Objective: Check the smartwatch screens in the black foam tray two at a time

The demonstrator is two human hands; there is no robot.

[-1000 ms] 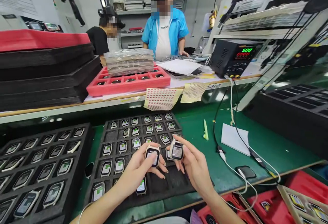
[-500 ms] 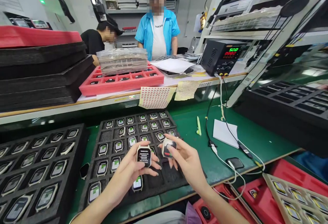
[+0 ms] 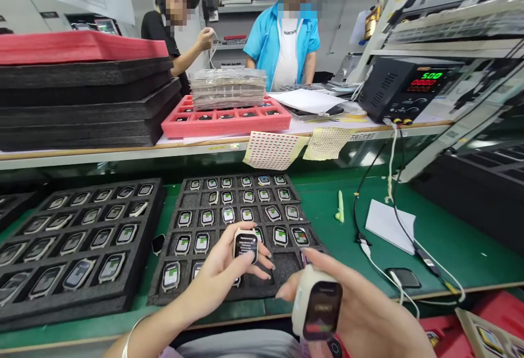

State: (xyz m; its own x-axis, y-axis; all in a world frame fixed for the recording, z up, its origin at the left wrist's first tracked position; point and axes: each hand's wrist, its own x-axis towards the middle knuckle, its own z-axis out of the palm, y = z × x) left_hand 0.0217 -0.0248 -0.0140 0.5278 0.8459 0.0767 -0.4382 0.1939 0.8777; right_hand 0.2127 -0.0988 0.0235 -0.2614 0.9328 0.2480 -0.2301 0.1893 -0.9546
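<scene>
My left hand (image 3: 224, 264) grips a pale-framed smartwatch body (image 3: 245, 246) between thumb and fingers. Its dark screen shows lines of white text. In my right hand (image 3: 364, 300), close to the camera, is another cream-coloured smartwatch body (image 3: 322, 308), slightly blurred. Its screen is dark with a red and green strip near the bottom. Beneath and beyond both hands lies a black foam tray (image 3: 191, 201) of smartwatches, most with green and white screens. My left hand and forearm cover part of its front rows.
A second foam tray (image 3: 141, 238) of watches lies at left. Dark foam trays (image 3: 82, 104) are stacked on the shelf beside a red tray (image 3: 225, 127) and a power supply (image 3: 409, 90). Cables (image 3: 393, 270), a white pad (image 3: 391, 226) and a green pen-like object (image 3: 340, 208) lie right. Two people are behind.
My right hand has come nearer the camera and lower with its watch. My left hand still holds its watch. The view has turned left, and the person in black has raised a hand.
</scene>
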